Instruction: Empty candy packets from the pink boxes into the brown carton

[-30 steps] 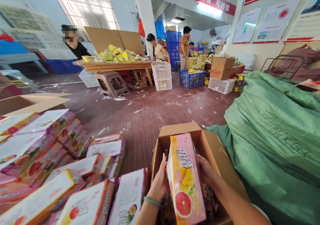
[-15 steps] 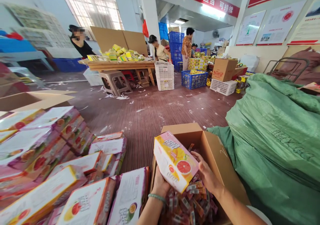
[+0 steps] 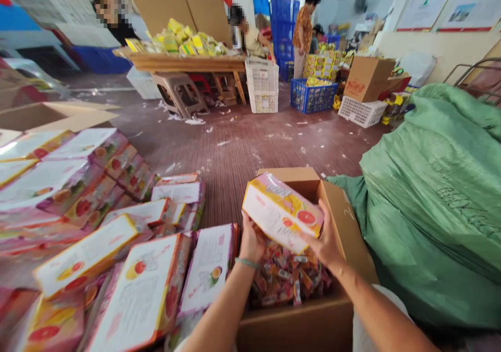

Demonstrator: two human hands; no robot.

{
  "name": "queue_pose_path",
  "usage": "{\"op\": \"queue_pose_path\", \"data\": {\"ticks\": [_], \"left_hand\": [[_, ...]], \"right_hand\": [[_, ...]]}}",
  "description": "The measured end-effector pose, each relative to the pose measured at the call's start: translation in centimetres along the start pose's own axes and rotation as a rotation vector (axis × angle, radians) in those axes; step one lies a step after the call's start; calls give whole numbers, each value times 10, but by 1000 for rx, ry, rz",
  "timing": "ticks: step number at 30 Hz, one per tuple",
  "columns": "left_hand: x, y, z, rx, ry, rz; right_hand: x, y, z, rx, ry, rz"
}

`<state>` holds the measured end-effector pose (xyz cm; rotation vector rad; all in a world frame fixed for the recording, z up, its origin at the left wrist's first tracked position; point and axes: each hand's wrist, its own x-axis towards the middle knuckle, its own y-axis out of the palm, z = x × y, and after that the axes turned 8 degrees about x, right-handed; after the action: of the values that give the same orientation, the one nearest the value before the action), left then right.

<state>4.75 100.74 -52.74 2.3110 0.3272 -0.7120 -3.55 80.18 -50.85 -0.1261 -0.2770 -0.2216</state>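
While the stacked boxes (image 3: 64,180) at far left are being kept flat in layers, probably so the pile isn't being tipped, the loose boxes (image 3: 136,289) beside them are being set at odd angles. Next over, the left grip (image 3: 250,242) is being clamped around the lower left end of the held box (image 3: 276,214), which is being held tilted above the carton (image 3: 297,323), and the right grip (image 3: 326,242) is being clamped on its right end, seemingly because a long box is being steadied better from both ends.

As for containers: yellow packets (image 3: 188,39) are being heaped straight on the wooden counter (image 3: 188,62). White crates (image 3: 262,88) are being stacked by its end, contents not being shown. The carton is being taken up by a jumble of small wrapped sticks (image 3: 289,271). Behind, yellow packaging (image 3: 317,82) is being held in a blue crate (image 3: 313,99), and whatever's in the green sack (image 3: 426,211) is being hidden.
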Motion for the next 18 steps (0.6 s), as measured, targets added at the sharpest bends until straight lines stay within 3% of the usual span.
{"op": "queue_pose_path", "data": {"ticks": [2,5,10,15,18], "left_hand": [[1,-3,-15,61,136,-59],[3,-4,-25,79,243,112],[-2,-3,-15,220,228,266],[-11,-10,-21,438,290,377],[-22,-12,-26,522,374,387]], "right_hand": [[16,-19,10,70,55,104],[38,-40,12,203,155,220],[61,-54,-14,411,222,4],[72,-51,-26,644,665,19],[73,-51,-24,691,807,46]]}}
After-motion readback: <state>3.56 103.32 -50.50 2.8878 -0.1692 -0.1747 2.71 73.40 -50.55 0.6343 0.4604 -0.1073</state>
